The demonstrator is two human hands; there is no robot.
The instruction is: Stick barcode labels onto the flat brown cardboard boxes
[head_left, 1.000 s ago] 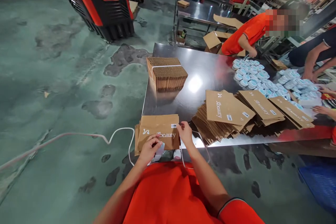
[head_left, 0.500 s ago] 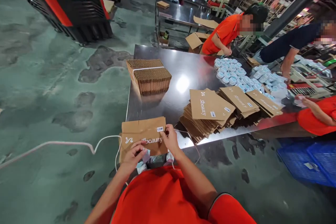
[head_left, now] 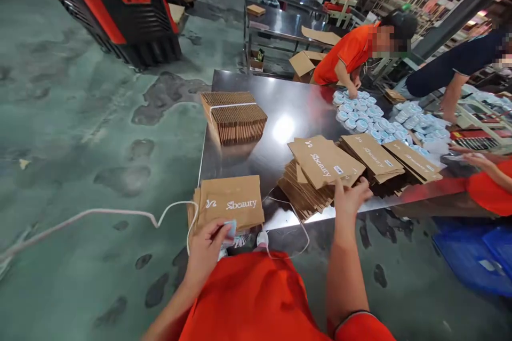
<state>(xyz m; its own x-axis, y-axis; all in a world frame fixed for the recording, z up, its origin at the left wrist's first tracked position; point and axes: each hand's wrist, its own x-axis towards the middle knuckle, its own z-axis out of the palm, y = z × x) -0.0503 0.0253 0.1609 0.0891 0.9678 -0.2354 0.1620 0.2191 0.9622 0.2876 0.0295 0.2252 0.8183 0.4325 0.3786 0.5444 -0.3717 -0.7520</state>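
From far off, I look down through the head camera. My left hand [head_left: 205, 245] pinches a small pale blue piece [head_left: 231, 228] between thumb and fingers, by the near edge of a flat brown stack [head_left: 231, 192] at the corner of the bench [head_left: 276, 154]. My right hand [head_left: 349, 197] has loosely spread fingers at the near edge of the top brown sheet [head_left: 316, 157] on a fanned-out pile [head_left: 296, 186] — I can't tell if it grips the sheet or only touches it. That sheet lies slanted and has a white label [head_left: 338, 170].

I think the step in hand is about that sheet's edge. To do it well, I'd be gentle: thumb off the label, no pushing down, because the pile could slide. I'd hold the blue piece lightly so it doesn't bend, and mind the white cord [head_left: 112, 210] — it could snag.

Now the boxes. Behind the bench, an open carton [head_left: 303, 64] has its flaps out, but I can't see inside. Blue crates [head_left: 466, 258] at the lower right are blurry, so I can't tell what they hold. The round blue-and-white packs [head_left: 362, 117] lie heaped right on the bench, not in any box.
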